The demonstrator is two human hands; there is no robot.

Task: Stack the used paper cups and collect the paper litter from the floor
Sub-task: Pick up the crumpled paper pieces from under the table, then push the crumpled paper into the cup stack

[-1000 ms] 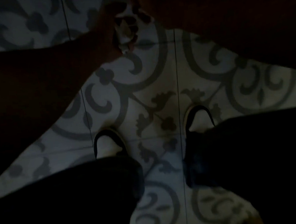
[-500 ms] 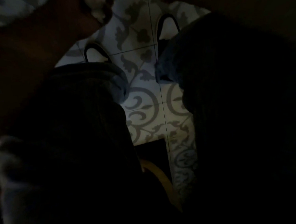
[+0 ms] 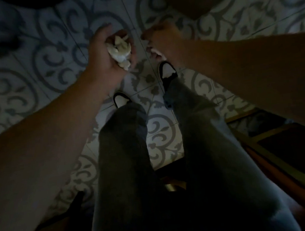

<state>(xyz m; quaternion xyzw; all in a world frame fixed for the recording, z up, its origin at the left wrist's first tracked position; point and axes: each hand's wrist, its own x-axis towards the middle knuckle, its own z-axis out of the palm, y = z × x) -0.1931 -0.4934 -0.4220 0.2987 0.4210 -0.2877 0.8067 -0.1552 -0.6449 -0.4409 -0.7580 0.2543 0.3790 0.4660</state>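
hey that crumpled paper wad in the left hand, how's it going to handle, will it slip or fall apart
The crumpled paper wad looks creased and soft, so it probably squashes rather than slips. It seems light: the left hand curls loosely around it. A loose end hangs below the grip, so bits might drop out.

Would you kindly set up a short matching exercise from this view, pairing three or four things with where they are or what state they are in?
Things:
1. left hand
2. right hand
3. crumpled paper
4. shoes

Descriptions:
A. planted on the patterned tiles
B. white wad gripped in a fist
C. fingers curled, nothing visibly held
D. closed around a wad

Pairs: 1-D, 2-C, 3-B, 4-A
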